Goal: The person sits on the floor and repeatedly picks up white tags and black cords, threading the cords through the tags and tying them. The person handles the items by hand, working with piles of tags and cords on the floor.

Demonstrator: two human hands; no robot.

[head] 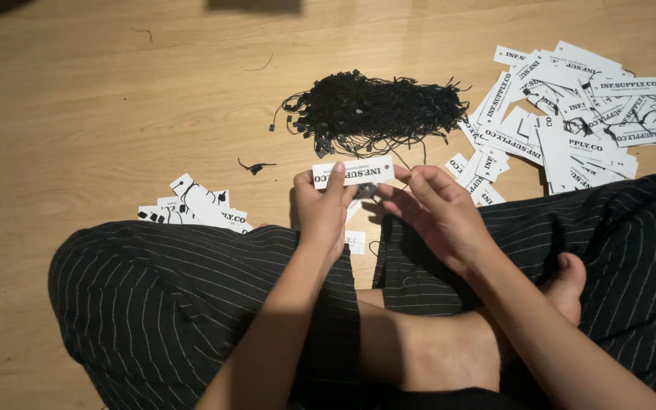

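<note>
My left hand point(320, 203) pinches a white tag point(353, 171); my right hand point(432, 206) touches its end, above black strings point(373, 111).

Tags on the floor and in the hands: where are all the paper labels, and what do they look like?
Held tag: white rectangle with black print, pinched between left hand and right hand.
Big tag pile: upper right on the wooden floor, white rectangles with black print and black strings.
Small tag pile: left, by the knee, same look.
Single tag: between the legs, white.

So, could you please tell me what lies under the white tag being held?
Under the white tag, another tag peeks out between both hands, above wooden floor. The fingers cover the rest.
</note>
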